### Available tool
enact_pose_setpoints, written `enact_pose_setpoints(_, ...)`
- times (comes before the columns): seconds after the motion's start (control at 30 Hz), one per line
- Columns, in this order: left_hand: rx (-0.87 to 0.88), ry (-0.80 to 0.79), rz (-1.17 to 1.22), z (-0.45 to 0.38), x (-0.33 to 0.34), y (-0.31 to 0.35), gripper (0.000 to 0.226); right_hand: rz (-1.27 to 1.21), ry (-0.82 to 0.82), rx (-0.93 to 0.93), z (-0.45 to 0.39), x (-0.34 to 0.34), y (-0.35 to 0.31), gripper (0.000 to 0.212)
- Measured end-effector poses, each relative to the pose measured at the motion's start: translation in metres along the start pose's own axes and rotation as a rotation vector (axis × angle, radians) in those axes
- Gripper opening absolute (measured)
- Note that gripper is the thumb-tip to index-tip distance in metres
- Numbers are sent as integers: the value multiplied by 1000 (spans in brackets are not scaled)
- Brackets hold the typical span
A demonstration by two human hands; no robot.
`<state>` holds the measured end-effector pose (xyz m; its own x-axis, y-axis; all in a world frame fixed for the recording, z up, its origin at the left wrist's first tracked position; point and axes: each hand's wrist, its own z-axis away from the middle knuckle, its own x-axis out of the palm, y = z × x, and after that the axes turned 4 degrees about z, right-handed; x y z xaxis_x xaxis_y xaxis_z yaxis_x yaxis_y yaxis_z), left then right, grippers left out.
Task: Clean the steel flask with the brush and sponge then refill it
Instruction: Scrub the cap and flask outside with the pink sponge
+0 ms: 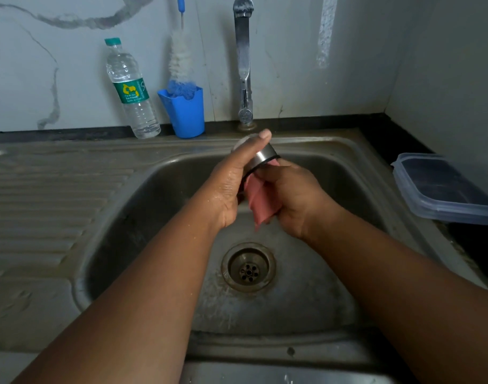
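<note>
Flask cap over the sink.
Your left hand grips it; your right hand pinches the pink sponge against it.

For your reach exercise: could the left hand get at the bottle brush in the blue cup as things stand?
Probably not straight away: the left hand is holding the steel lid. Otherwise the way to the brush looks clear.
</note>
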<state>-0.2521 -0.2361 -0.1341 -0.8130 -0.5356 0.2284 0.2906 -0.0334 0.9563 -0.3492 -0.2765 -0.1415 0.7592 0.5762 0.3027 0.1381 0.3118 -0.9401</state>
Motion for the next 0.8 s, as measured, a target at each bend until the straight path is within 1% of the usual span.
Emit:
enact_pose_setpoints(0.03,-10,23,-40,0,1,-1,66,243,71,-111,-2,-2,3,13)
enact_pose_setpoints(0.07,-18,40,-49,0,1,-1,67,438,105,-222,-5,-4,6,14)
enact_pose_setpoints(0.1,-24,59,-35,-2,0,-2,63,556,110,-308,-6,-5,8,15)
enact_pose_setpoints(0.13,-20,84,-9,-4,-2,-3,56,600,108,-354,-7,-5,10,15)
enact_pose_setpoints(0.2,16,139,75,-8,-5,-3,42,531,103,-345,-6,-3,10,17)
enact_pose_setpoints(0.3,66,194,276,-10,-13,2,30,208,89,-199,-1,0,1,19)
enact_pose_setpoints(0.33,74,223,307,-11,-16,3,29,161,89,-181,0,-1,-1,19)
enact_pose_setpoints(0.4,83,302,248,-12,-18,3,31,247,111,-218,0,-3,0,17)
enact_pose_setpoints(0.47,103,364,166,-13,-17,-1,41,408,144,-312,-2,-3,5,14)
enact_pose_setpoints(0.53,151,400,141,-14,-16,-4,55,538,202,-390,-6,-3,9,10)
enact_pose_setpoints(0.57,183,409,129,-14,-16,-4,57,590,235,-417,-8,-5,11,10)
enact_pose_setpoints(0.67,265,412,73,-15,-14,-6,49,659,290,-475,-11,-9,13,12)
enact_pose_setpoints(0.8,314,408,35,-13,-9,-9,50,679,280,-520,-9,-5,15,17)
